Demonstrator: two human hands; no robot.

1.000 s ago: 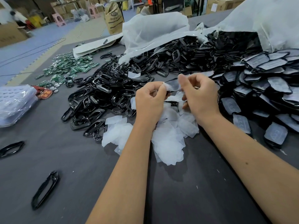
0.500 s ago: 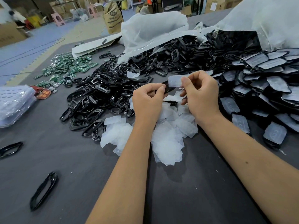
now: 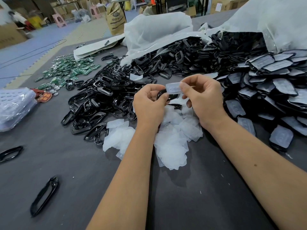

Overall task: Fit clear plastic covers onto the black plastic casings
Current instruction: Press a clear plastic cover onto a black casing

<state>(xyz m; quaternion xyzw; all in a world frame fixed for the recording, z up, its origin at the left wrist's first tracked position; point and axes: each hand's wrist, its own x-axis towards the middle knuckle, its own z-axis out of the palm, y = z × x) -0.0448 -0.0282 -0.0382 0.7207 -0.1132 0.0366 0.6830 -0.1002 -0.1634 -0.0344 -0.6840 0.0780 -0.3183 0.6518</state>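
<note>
My left hand (image 3: 149,105) grips a black plastic casing (image 3: 162,95) above the table. My right hand (image 3: 204,98) pinches a clear plastic cover (image 3: 173,88) by its right end and holds it over the casing's upper edge. Below my hands lies a heap of loose clear covers (image 3: 169,140). A large pile of bare black casings (image 3: 113,93) spreads to the left and back. To the right lies a pile of casings with covers fitted (image 3: 269,90).
Green circuit boards (image 3: 69,70) lie at the far left. White plastic bags (image 3: 157,32) spill casings at the back. A stack of clear trays (image 3: 13,107) sits at the left edge. Two stray black casings (image 3: 44,196) lie on the grey table (image 3: 182,196) near me.
Both hands have lifted a little. The clear cover now sits across the top of the black casing, which shows more plainly in my left hand.
</note>
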